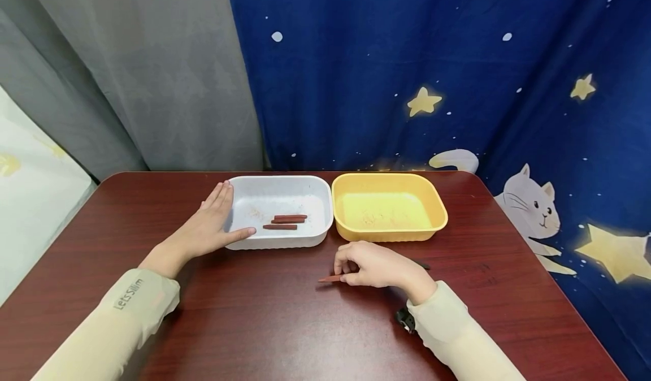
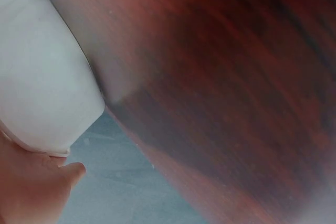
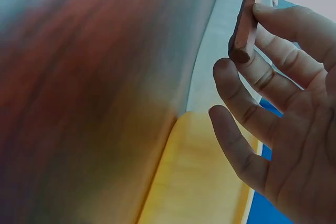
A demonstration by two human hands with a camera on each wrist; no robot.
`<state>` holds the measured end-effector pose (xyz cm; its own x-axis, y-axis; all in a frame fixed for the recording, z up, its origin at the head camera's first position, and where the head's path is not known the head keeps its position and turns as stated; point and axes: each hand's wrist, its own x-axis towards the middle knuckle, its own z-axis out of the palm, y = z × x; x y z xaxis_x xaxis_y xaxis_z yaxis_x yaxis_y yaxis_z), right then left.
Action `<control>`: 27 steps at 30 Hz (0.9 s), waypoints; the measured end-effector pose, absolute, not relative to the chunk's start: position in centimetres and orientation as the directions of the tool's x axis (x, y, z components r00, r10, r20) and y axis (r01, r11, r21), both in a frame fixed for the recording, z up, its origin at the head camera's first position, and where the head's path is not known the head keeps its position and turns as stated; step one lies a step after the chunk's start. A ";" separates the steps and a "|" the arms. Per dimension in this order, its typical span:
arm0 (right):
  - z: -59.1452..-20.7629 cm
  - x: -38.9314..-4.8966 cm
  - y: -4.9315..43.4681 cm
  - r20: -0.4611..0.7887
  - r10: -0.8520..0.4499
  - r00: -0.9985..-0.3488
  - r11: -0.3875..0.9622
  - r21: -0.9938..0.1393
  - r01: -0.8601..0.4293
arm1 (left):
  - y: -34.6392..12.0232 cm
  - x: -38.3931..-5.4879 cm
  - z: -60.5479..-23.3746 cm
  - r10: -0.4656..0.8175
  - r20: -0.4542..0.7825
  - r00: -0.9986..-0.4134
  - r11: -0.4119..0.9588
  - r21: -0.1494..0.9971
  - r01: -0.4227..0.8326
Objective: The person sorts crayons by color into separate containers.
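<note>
My right hand [image 1: 373,263] pinches a reddish-brown stick [image 1: 330,278] between thumb and fingers, low in front of the two basins. In the right wrist view the stick [image 3: 245,22] shows flat sides and a blunt near end; the other fingers are loosely bent away from it. My left hand [image 1: 211,225] rests on the left end of the white basin [image 1: 277,241], fingers extended along the rim and thumb over the front edge. Several similar sticks [image 1: 280,227] lie inside that basin. Part of the left hand [image 2: 37,182] shows against the white wall in the left wrist view.
A yellow basin [image 1: 391,236] stands right beside the white one, with small crumbs on its floor. A thin dark piece [image 1: 421,264] lies on the table [image 1: 264,324] behind the right wrist. A black wristband [image 1: 405,320] shows at the right cuff. Curtains [image 1: 356,76] hang behind the table's back edge.
</note>
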<state>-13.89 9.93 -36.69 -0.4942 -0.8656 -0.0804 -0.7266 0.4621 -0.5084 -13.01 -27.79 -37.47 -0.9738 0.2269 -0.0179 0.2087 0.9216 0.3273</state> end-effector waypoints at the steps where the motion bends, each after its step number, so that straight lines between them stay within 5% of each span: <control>1: -36.6 -13.9 9.8 -0.075 -0.866 -0.494 0.459 -0.511 -0.727 | -27.8 -13.0 -37.5 0.226 -0.018 -0.974 0.922 0.326 0.208; 27: -32.1 -16.0 5.2 0.069 -0.878 -0.473 0.377 -0.508 -0.774 | -28.0 -13.0 -37.7 0.232 0.014 -0.973 0.920 0.320 0.224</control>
<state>-15.98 5.23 -32.06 -0.4730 -0.8784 0.0686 -0.7741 0.3772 -0.5084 -13.03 -27.99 -37.65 -0.9726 0.2322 0.0141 0.2243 0.9204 0.3204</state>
